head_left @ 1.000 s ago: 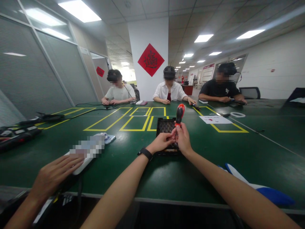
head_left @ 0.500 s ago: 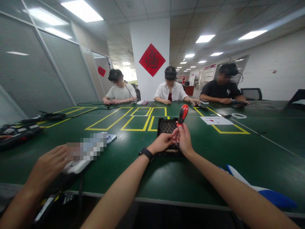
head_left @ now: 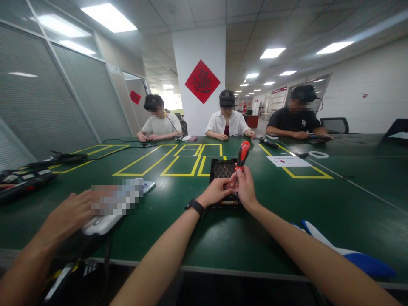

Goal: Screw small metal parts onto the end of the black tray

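- The right hand (head_left: 247, 189) has its grip closed around the lower part of a screwdriver (head_left: 244, 153), whose red and black handle rises above the fingers, leaning slightly right.
- The left hand (head_left: 218, 191) brings its fingertips up against the right hand, close to the screwdriver's lower end; whether its grip is clamped on anything, I cannot tell.
- A black open case (head_left: 219, 170) lies on the green surface (head_left: 197, 246), directly beneath both hands, partly hidden by them.
- A dark watch (head_left: 196, 207) circles the left wrist.
- Yellow tape (head_left: 177, 174) marks rectangles beyond the case; a printed white sheet (head_left: 288, 161) lies to the right.
- Nearer on the right rests a blue and white item (head_left: 369, 263).
- At left, another person's hand (head_left: 66, 216) is at a white device (head_left: 111, 221), partly pixelated.
- Three people wearing headgear sit across the surface.
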`<act>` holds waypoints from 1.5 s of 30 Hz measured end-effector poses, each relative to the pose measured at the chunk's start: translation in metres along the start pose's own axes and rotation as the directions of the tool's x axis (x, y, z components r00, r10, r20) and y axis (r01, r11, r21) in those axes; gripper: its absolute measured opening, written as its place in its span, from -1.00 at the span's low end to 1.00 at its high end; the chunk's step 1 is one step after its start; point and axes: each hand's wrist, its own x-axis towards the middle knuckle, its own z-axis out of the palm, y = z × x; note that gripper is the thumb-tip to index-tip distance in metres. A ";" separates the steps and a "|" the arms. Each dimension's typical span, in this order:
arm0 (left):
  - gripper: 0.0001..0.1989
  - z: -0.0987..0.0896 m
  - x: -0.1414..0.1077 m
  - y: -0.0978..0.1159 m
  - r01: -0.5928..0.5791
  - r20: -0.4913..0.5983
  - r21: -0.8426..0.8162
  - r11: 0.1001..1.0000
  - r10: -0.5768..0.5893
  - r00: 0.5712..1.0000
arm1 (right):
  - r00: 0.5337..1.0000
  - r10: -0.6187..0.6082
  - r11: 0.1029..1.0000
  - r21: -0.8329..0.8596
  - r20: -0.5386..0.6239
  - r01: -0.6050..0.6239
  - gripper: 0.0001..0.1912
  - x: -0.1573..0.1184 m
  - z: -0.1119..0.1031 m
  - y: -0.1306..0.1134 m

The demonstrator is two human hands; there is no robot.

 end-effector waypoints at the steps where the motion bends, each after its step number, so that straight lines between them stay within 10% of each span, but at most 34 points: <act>1: -0.94 0.000 0.000 0.000 -0.003 0.000 0.001 1.000 0.003 1.000 | 1.000 0.003 1.000 0.004 0.000 -0.003 -0.72 0.000 0.000 0.000; 26: -0.76 0.001 0.004 -0.012 -0.131 0.098 0.085 0.988 0.122 0.988 | 0.998 -0.056 0.997 -0.060 -0.042 0.054 -0.73 0.001 -0.001 0.002; 45: -0.68 -0.005 0.003 -0.015 -0.005 0.126 0.186 0.983 -0.018 0.992 | 0.990 -0.074 0.996 -0.064 -0.117 0.066 -0.69 0.002 -0.003 0.003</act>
